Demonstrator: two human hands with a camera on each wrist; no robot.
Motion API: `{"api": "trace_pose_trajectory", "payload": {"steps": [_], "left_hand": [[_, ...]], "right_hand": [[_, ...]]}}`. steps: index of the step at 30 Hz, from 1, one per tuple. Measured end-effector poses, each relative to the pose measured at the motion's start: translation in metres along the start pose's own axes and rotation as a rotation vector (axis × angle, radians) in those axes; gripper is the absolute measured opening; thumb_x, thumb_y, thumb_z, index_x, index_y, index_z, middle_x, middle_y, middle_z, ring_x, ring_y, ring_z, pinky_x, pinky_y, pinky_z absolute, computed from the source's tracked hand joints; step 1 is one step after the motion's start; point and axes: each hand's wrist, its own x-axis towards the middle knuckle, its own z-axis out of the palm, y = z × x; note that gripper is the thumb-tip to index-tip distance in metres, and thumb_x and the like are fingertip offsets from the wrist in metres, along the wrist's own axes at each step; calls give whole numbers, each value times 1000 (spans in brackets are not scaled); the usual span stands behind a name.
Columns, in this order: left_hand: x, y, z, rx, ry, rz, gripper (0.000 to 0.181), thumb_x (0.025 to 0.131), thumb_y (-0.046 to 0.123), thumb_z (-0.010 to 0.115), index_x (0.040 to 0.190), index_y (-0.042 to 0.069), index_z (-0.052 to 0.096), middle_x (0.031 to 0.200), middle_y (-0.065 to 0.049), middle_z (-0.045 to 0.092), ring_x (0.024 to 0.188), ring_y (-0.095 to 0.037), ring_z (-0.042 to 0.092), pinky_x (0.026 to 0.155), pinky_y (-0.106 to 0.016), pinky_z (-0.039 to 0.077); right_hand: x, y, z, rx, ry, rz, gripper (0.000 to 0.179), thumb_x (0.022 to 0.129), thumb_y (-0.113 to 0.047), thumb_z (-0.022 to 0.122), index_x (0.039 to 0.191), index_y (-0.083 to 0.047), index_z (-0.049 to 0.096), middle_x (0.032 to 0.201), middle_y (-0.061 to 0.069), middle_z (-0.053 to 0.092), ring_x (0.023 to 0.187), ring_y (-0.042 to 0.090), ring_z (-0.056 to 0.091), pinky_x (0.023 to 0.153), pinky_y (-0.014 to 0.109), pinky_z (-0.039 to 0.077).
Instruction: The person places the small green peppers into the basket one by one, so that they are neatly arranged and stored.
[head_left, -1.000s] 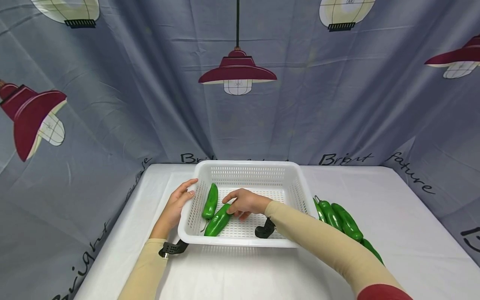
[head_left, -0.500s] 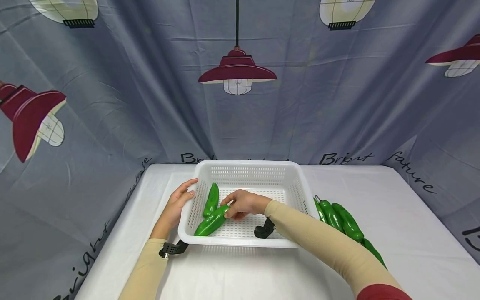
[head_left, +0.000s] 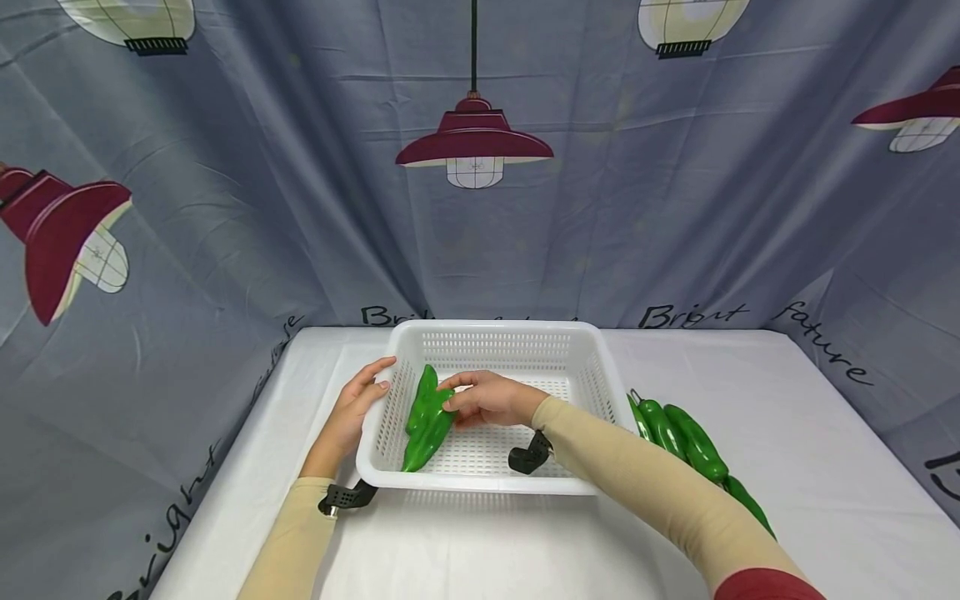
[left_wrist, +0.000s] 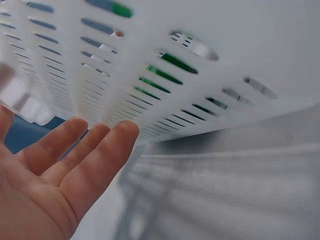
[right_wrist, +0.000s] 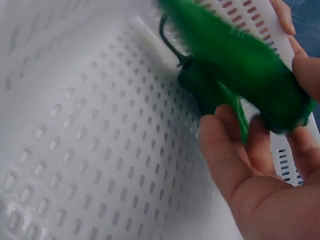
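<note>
In the head view my right hand [head_left: 491,398] holds a green pepper [head_left: 429,440] by its upper end, thumb and fingers about it, inside a white plastic basket [head_left: 480,481]. Seen from the right wrist, this pepper [right_wrist: 235,60] slants over a second green pepper [right_wrist: 197,85] with a thin curved stem, which lies along the basket's left side. My left hand [head_left: 358,407] rests at the basket's left rim. From the left wrist, several fairly straight fingers of the left hand [left_wrist: 75,170] lie against the slotted outer wall; its thumb is hard to make out.
Several more green peppers [head_left: 693,446] lie side by side on the white tablecloth [head_left: 817,500], right of the basket and partly behind the right forearm. A grey-blue printed curtain [head_left: 480,250] hangs behind the table. Each wrist wears a black strap mount [head_left: 348,497].
The held pepper first swung its lower end left, then turned steeper and moved up alongside the other pepper with my right hand. My left hand and the basket have stayed put.
</note>
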Motion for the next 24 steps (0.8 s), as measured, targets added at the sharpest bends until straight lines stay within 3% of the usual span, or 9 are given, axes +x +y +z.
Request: {"api": "trace_pose_trajectory", "payload": {"steps": [3,6,10,15,20,24], "left_hand": [[0,0,0,5,-6,-6,48,107,14,44,153,2,36,153,-27,38,117,-18,62,88,-29,60],[0,1,0,7,-8,-16,49,107,13,43,154,2,34,156,-26,36,126,-31,57,90,-30,60],[1,1,1,7,-17,-24,50,107,13,42,155,3,33,159,-25,34,135,-45,48,92,-31,59],[2,2,1,10,-25,-23,50,108,14,41,156,3,32,161,-24,30,139,-48,43,94,-31,58],[1,2,1,16,-15,-30,50,108,13,41,156,4,33,162,-23,31,140,-48,44,96,-31,58],[1,2,2,13,-9,-30,49,108,14,41,156,4,33,162,-23,31,138,-45,46,95,-30,59]], "right_hand": [[-1,-2,-2,54,47,-25,49,94,0,61,142,-1,51,105,10,69,88,21,70,91,42,61],[-1,-3,-5,35,106,-22,53,94,-2,60,145,-1,49,108,12,67,89,23,70,93,45,61],[1,-6,-12,-21,201,8,53,95,-6,62,146,-4,50,103,10,68,79,20,70,81,38,64],[5,-8,-18,-43,297,24,53,96,-8,63,147,-6,47,99,9,68,69,16,66,65,30,61],[8,-6,-11,-36,326,-10,65,95,-2,64,154,-6,37,126,22,64,89,26,71,84,41,63],[9,-3,-3,-94,313,-53,70,93,1,66,154,-6,35,126,26,64,93,29,72,90,46,62]]}}
